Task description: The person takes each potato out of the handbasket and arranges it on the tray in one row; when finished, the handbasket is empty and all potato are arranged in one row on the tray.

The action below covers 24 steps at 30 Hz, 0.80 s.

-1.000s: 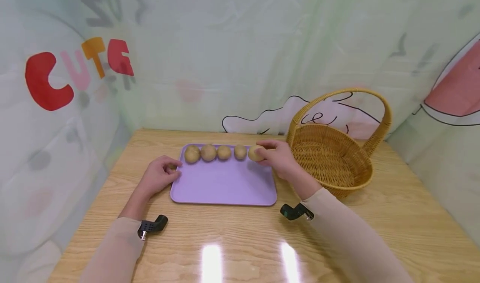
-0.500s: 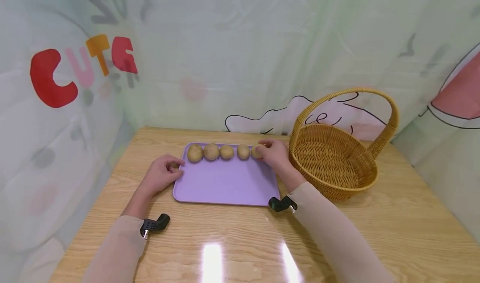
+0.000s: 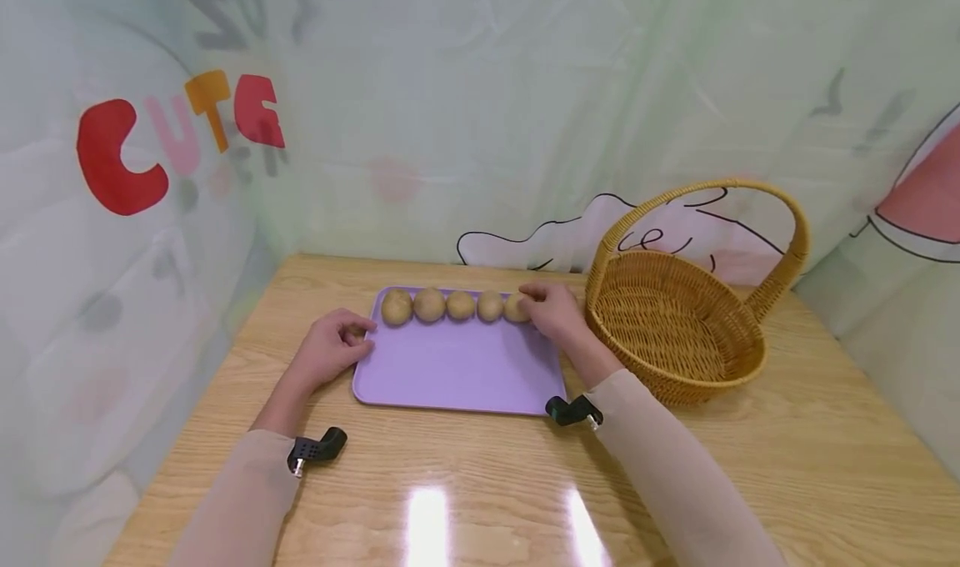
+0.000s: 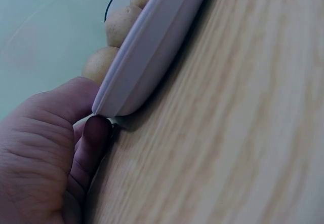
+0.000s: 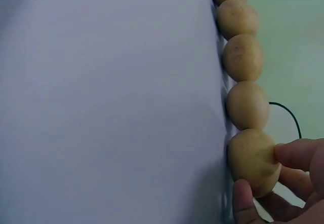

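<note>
A purple tray [image 3: 457,375] lies on the wooden table with several potatoes [image 3: 430,304] in a row along its far edge. My right hand [image 3: 553,310] holds the rightmost potato [image 5: 253,158] at the tray's far right corner, thumb on one side and fingers on the other. In the right wrist view this potato sits up against its neighbour [image 5: 248,106]. At the tray's left edge, my left hand [image 3: 330,350] pinches the rim between thumb and fingers. The left wrist view shows the tray's side wall [image 4: 147,57] running away from those fingertips.
A wicker basket [image 3: 675,388] with a tall arched handle stands close to the right of the tray, beside my right forearm. The wooden table [image 3: 465,475] reaches back to a printed fabric backdrop [image 3: 420,133].
My right hand has lowered the potato and set it closer to the row, at its right end. The left hand has stayed at the tray's left edge. The head view has shifted slightly.
</note>
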{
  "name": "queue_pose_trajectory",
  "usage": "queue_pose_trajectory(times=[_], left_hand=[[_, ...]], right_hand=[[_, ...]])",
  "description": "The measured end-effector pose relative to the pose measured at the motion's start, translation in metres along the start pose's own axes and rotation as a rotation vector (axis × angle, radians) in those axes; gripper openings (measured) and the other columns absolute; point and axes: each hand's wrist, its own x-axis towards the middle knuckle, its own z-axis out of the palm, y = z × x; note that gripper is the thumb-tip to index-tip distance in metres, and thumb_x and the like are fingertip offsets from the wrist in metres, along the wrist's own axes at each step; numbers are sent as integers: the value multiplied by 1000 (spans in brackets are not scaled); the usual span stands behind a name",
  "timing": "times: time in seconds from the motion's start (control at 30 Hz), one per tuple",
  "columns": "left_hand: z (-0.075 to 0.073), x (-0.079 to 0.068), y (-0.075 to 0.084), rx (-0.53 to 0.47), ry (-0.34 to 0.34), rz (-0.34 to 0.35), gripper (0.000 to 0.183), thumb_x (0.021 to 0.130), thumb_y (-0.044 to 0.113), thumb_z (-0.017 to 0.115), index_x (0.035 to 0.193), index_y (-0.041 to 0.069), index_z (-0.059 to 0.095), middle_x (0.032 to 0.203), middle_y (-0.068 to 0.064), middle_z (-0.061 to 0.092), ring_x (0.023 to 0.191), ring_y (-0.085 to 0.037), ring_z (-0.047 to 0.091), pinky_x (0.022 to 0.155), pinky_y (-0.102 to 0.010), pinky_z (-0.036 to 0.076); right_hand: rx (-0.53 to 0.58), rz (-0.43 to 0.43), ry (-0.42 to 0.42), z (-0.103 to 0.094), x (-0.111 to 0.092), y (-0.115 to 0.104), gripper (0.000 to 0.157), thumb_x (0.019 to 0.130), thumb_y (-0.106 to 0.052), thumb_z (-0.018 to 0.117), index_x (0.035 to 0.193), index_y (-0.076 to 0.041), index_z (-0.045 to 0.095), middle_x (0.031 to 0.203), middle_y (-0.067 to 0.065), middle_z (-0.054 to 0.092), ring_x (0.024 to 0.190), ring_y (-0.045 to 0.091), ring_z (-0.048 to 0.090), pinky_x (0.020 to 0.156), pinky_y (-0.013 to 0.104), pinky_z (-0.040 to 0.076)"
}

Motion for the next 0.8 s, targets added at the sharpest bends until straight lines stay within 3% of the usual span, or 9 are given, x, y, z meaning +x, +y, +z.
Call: queue_pose_trajectory(times=[0.17,0.33,0.47,0.57,0.8], left_hand=[[1,0,-1,0,0,-9,24,79,6,77,102,5,73,91,-8,60,71,-19,55,61,-26,46],[1,0,-2,-10,-4,-20,24,79,6,77,103,5,73,90,-7,60,71,-20,55,61,-27,46],[2,0,-3,-6,-3,-23,23,80,7,77,103,5,73,90,-7,60,71,-20,55,61,-27,46],[3,0,-3,3,-3,-19,23,80,7,76,103,4,73,91,-7,60,71,-19,55,61,-27,46],[6,2,-6,41,15,-6,20,82,8,74,102,4,73,92,-7,61,70,-18,54,61,-27,45]], right_hand=[[23,-45,13,0,-3,6,41,95,-17,56,135,-5,58,131,13,58,92,24,61,71,32,51],[-80,-114,39,-3,-6,10,41,95,-19,59,134,-6,59,134,14,57,115,30,56,87,40,48],[-152,-189,53,-6,-12,13,42,93,-18,61,132,-4,59,129,15,59,112,32,57,85,43,48],[-178,-221,64,-9,-22,16,42,92,-18,63,130,-3,60,126,17,60,105,32,59,82,43,48],[-135,-228,27,-15,-61,16,48,92,-25,65,136,-8,56,132,17,57,116,37,56,88,47,50]])
